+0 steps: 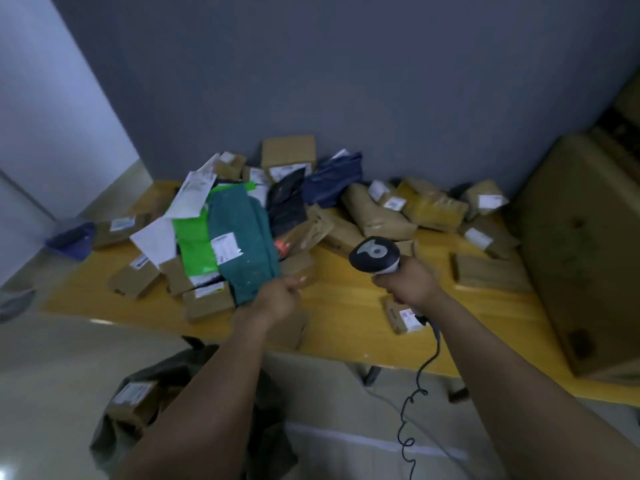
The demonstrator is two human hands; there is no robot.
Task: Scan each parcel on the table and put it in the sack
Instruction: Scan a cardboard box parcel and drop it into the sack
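Left grip pinches the near corner of the teal parcel lying ahead; right grip clasps the scanner.

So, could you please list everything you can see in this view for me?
table: one, yellow, against the grey wall
brown parcels: many, piled across the table
teal bag: one, labelled, front of the pile
green bag: one, left of the teal bag
white mailers: two, left side of the pile
navy bags: two, one at the back, one at the table's left end
black bag: one, mid-pile
carton: one, brown, large, at the right
sack: one, dark, on the floor, with a brown box in it
scanner: one, black, corded, in the right hand
left hand: grips the teal bag's near edge
right hand: holds the scanner
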